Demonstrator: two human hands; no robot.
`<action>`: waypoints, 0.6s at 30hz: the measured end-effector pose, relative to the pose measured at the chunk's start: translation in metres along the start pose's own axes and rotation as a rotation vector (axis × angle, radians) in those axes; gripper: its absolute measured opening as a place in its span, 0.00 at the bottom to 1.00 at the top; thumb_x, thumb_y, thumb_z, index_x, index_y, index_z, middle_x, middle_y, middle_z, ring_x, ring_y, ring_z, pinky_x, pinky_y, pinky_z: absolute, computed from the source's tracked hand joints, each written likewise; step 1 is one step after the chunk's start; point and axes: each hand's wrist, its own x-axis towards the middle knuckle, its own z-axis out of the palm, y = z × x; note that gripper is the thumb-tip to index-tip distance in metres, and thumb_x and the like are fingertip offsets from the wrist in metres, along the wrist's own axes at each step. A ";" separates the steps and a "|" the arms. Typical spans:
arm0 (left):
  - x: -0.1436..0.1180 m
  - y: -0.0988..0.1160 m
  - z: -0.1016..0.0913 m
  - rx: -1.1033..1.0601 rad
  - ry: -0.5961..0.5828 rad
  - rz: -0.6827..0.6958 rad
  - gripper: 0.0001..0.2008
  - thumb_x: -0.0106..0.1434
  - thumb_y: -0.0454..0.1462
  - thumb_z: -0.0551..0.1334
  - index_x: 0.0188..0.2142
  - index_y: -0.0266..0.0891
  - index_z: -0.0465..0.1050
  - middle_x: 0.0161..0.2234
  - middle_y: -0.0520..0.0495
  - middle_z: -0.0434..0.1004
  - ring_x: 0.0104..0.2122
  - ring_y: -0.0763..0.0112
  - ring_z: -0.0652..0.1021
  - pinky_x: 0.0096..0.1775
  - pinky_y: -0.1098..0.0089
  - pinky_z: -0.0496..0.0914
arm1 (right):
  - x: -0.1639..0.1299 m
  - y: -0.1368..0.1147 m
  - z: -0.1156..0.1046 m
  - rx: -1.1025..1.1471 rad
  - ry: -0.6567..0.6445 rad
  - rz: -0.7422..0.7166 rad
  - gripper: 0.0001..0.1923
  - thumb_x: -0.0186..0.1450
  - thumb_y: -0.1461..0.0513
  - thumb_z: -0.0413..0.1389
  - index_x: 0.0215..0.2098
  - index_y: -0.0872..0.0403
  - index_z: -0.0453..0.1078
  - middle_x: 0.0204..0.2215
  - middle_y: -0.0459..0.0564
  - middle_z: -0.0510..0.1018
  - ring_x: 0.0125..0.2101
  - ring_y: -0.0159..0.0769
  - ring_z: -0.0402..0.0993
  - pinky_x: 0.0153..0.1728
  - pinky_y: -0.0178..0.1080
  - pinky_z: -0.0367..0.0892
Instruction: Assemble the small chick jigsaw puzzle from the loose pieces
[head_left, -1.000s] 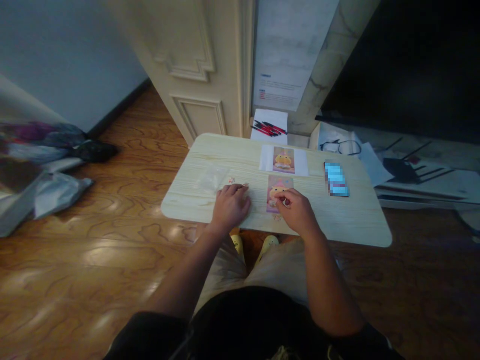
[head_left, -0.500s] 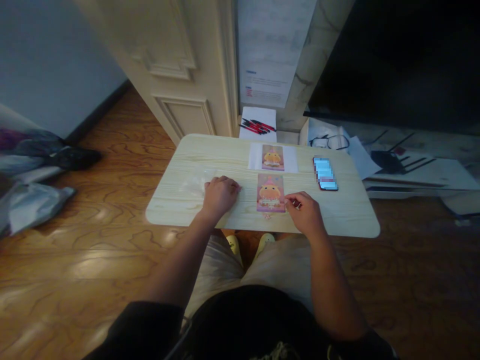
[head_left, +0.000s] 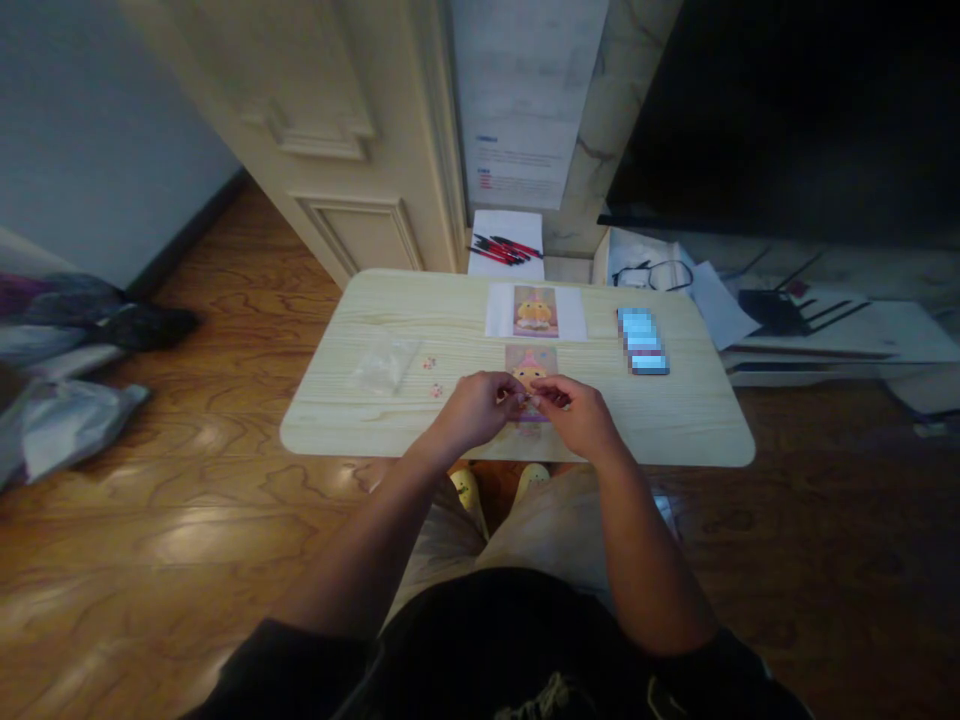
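My left hand (head_left: 491,402) and my right hand (head_left: 566,403) meet over a picture card (head_left: 531,358) with a cartoon figure in a pink hat. The fingers of both are pinched together at the card's middle; anything between them is too small to make out. The hands cover the card's lower half. Just left of my left hand, two little clusters of pinkish pieces, an upper cluster (head_left: 429,363) and a lower cluster (head_left: 436,390), lie on the wooden tabletop (head_left: 360,425). A clear plastic bag (head_left: 384,365) rests farther left.
A similar picture (head_left: 535,311) lies on white paper (head_left: 572,313) toward the back of the table. To the right is a phone (head_left: 643,341) with a lit screen. Beyond the back edge are red and black pens (head_left: 506,250), glasses (head_left: 670,275) and a black router (head_left: 772,312).
My left hand has moved right, from beside the plastic bag to over the card, uncovering the pinkish clusters. My right hand has shifted left from the card's edge to meet it.
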 end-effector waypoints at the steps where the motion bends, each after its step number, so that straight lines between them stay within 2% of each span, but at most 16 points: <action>1: 0.001 0.000 0.001 -0.008 -0.008 0.005 0.10 0.67 0.39 0.61 0.39 0.43 0.82 0.35 0.49 0.85 0.32 0.66 0.80 0.35 0.69 0.69 | 0.000 0.000 0.000 0.000 -0.003 0.008 0.12 0.67 0.60 0.62 0.48 0.50 0.81 0.42 0.49 0.86 0.35 0.36 0.79 0.38 0.38 0.73; 4: 0.000 -0.004 0.005 -0.042 -0.004 0.032 0.09 0.67 0.39 0.61 0.38 0.43 0.81 0.34 0.49 0.84 0.33 0.66 0.80 0.37 0.68 0.70 | -0.001 0.002 -0.001 -0.017 -0.025 0.032 0.11 0.67 0.60 0.62 0.46 0.50 0.82 0.40 0.49 0.86 0.33 0.36 0.78 0.37 0.37 0.72; 6: -0.003 -0.009 0.007 -0.035 0.050 0.060 0.08 0.67 0.40 0.62 0.39 0.43 0.81 0.36 0.49 0.84 0.35 0.65 0.80 0.40 0.66 0.72 | -0.001 0.006 -0.002 -0.047 -0.034 0.052 0.10 0.67 0.61 0.62 0.45 0.50 0.83 0.38 0.49 0.86 0.32 0.36 0.78 0.37 0.38 0.72; 10: -0.013 -0.020 0.012 0.122 0.195 0.119 0.12 0.64 0.40 0.64 0.47 0.44 0.80 0.48 0.46 0.82 0.48 0.58 0.78 0.52 0.57 0.71 | 0.001 0.014 -0.005 -0.153 -0.014 0.086 0.08 0.66 0.63 0.62 0.42 0.51 0.82 0.36 0.49 0.86 0.34 0.38 0.79 0.39 0.39 0.72; 13: -0.020 -0.026 0.016 0.226 0.214 0.121 0.19 0.62 0.40 0.66 0.54 0.45 0.78 0.56 0.45 0.79 0.54 0.53 0.75 0.56 0.53 0.68 | 0.003 0.019 -0.005 -0.194 -0.015 0.085 0.08 0.65 0.65 0.61 0.41 0.51 0.81 0.37 0.49 0.86 0.36 0.39 0.79 0.40 0.40 0.72; 18: -0.026 -0.029 0.021 0.304 0.169 0.150 0.23 0.63 0.42 0.65 0.57 0.45 0.76 0.61 0.46 0.77 0.57 0.50 0.73 0.57 0.49 0.67 | 0.007 0.021 -0.003 -0.148 -0.048 0.020 0.17 0.67 0.66 0.58 0.53 0.50 0.78 0.45 0.51 0.84 0.42 0.39 0.80 0.46 0.41 0.74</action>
